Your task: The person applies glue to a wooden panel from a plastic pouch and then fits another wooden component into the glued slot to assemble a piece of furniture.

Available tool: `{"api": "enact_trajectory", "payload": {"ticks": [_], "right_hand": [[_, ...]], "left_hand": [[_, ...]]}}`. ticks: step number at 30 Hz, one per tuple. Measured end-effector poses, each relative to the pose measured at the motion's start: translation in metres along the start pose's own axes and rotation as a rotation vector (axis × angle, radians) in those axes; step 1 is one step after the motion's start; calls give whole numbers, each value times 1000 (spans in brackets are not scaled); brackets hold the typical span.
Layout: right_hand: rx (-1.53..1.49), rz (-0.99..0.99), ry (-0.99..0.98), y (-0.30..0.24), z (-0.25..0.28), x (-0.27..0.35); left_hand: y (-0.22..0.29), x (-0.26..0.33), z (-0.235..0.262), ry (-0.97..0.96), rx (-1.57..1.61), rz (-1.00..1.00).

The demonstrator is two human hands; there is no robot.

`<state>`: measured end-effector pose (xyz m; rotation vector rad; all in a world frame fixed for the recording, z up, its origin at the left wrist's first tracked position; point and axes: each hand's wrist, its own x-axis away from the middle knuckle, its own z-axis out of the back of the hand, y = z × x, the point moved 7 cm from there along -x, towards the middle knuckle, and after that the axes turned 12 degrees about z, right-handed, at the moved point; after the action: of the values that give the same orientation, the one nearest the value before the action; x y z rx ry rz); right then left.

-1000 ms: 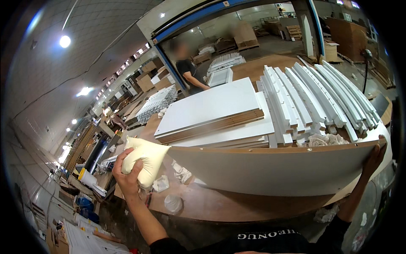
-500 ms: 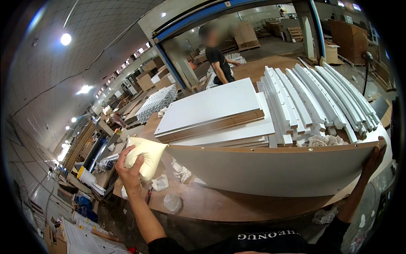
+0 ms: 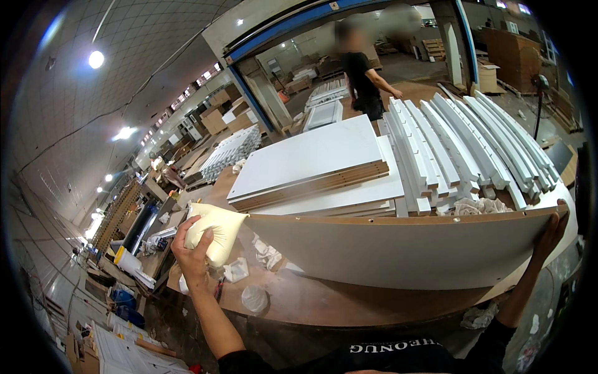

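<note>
My left hand [image 3: 192,248] is wrapped around a plump, pale yellow bag [image 3: 223,232], its pointed corner at the left end of a white panel's brown upper edge. The long white panel [image 3: 386,252] stands on its side, and small holes dot that edge. At the panel's far right end, my right hand [image 3: 548,235] grips it, fingers along the end. Behind the panel lies a stack of white boards [image 3: 311,156] with brown edges.
Several long white strips [image 3: 464,146] lie to the right of the stack. Crumpled cloth [image 3: 266,254] and a white round container [image 3: 254,299] sit on the brown worktable [image 3: 349,311]. Beyond the table stands another person [image 3: 363,81]. Buckets [image 3: 128,258] are on the left.
The person beyond the table has moved to the right, uncovering white boards behind. My hands, the bag and the panel have hardly shifted.
</note>
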<state>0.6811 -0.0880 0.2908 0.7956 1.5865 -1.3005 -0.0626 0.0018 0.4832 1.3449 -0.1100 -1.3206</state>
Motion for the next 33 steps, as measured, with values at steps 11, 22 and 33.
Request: {"api": "enact_trajectory", "payload": {"ticks": [11,22,33], "right_hand": [[-22,-5,2,0,-1,-2],[-2,-17,8,-1,-2,-2],[19,-9,14,3,12,-5]], "left_hand": [[-1,-1,-3,-10,10,-8],[-8,-5,-4,-21,42,5],[-77,-11,1,68,543,224]]}}
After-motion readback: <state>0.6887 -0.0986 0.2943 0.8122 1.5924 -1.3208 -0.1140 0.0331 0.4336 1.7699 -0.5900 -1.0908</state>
